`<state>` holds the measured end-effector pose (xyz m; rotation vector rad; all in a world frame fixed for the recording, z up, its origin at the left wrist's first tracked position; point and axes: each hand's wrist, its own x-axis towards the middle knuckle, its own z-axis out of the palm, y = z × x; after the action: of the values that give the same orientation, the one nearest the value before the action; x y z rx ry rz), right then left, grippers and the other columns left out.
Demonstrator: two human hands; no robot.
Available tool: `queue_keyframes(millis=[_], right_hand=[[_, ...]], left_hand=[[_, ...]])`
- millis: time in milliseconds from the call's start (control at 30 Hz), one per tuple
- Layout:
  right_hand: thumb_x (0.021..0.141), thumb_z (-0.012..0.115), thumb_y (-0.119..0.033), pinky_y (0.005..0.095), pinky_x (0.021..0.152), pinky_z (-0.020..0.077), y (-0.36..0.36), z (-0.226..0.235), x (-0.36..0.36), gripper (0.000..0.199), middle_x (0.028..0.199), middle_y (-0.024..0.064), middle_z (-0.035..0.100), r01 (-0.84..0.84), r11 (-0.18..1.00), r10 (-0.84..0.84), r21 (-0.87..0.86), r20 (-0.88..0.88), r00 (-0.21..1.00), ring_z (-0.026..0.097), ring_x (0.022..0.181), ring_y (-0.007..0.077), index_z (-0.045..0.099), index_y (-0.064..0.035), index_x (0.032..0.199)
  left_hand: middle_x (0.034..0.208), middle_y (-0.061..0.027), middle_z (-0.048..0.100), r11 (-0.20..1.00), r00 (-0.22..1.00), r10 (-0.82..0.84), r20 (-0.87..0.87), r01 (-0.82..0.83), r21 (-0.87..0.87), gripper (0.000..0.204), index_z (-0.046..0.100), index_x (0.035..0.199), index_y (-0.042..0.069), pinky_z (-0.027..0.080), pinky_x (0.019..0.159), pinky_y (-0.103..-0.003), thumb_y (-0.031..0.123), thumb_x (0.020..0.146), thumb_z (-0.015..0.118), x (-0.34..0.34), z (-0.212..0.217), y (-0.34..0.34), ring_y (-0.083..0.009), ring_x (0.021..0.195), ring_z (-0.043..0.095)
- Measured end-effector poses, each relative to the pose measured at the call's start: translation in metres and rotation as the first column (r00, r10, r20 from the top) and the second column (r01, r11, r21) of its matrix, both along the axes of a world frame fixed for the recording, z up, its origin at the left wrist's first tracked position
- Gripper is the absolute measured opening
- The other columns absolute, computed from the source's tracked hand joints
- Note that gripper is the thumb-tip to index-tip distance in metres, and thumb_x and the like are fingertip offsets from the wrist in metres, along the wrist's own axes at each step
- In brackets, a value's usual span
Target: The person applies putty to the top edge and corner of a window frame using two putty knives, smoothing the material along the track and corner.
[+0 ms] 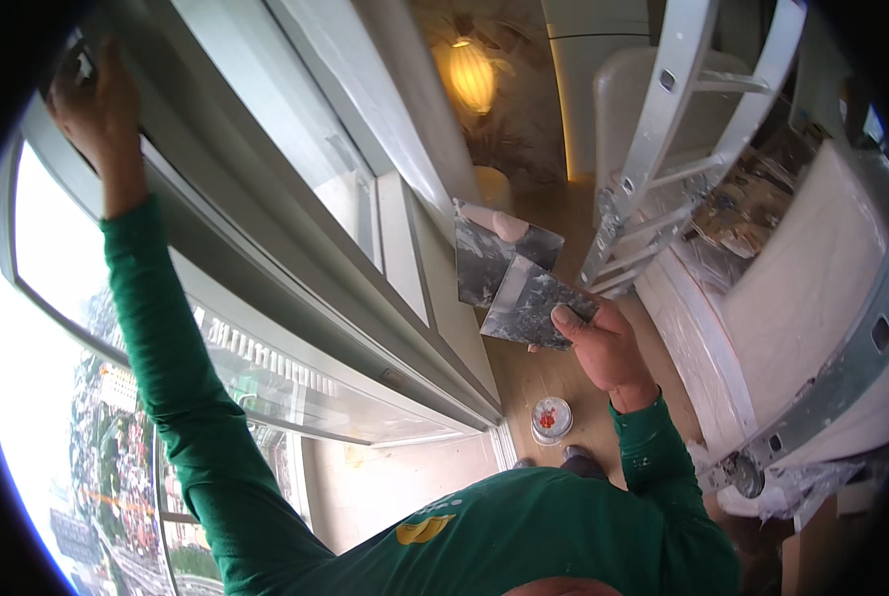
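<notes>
My right hand (603, 348) grips a wide flat putty knife (536, 306) smeared with white filler, its thumb pressed on the plate. Against it lies a second putty knife (479, 268), which bears a pinkish lump of putty (509, 226). How the fingers hold the two together underneath is hidden. Raised far up at the left, my left hand (95, 114) is at the grey window frame (196, 129). Its fingers curl round something small and dark near the picture's dim rim, too unclear to name.
An aluminium ladder (653, 149) leans at the right, with plastic-wrapped furniture (812, 288) beside it. A round tub (552, 420) with white and red contents stands on the wooden floor near my feet. Large glass panes run along my left. A yellow lamp (472, 76) glows at the back.
</notes>
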<state>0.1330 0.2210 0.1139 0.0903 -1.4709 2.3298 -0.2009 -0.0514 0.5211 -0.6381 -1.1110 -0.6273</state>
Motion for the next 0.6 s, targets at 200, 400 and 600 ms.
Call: queue_keyframes(millis=[200,400,600], right_hand=[[0.100,0.062,-0.016,0.0452,0.085,0.0597,0.016,0.047,-0.036,0.047,0.122,0.0182,0.068,-0.246,0.966,0.229,-0.076,-0.183,0.956,0.070,0.107,0.0312,0.051,0.0061,0.140],[0.101,0.064,-0.021,0.0309,0.094,0.0525,0.016,0.039,-0.054,0.039,0.115,0.0099,0.072,-0.630,0.772,0.621,0.087,0.113,0.776,0.068,0.103,0.0172,0.062,0.0052,0.129],[0.102,0.062,-0.022,0.0295,0.091,0.0523,-0.001,0.019,-0.075,0.034,0.108,0.0101,0.074,-0.689,0.586,0.706,0.426,0.149,0.692,0.069,0.099,0.0162,0.067,0.0060,0.121]], left_hand=[[0.136,-0.0175,0.057,0.604,0.426,-0.693,0.582,0.784,0.145,0.062,0.048,0.140,-0.007,0.043,0.107,-0.039,0.046,0.109,0.042,0.169,-0.308,0.086,-0.0270,0.123,0.057],[0.108,-0.0009,0.065,0.234,-0.514,-0.718,0.469,0.456,0.858,0.050,0.066,0.109,0.002,0.043,0.089,-0.030,0.046,0.110,0.042,0.233,-0.485,0.060,-0.0103,0.101,0.055],[0.100,-0.0010,0.065,0.235,-0.377,-0.881,0.287,0.179,0.955,0.042,0.067,0.102,0.005,0.045,0.084,-0.032,0.042,0.109,0.049,0.296,-0.420,0.044,-0.0121,0.093,0.058]])
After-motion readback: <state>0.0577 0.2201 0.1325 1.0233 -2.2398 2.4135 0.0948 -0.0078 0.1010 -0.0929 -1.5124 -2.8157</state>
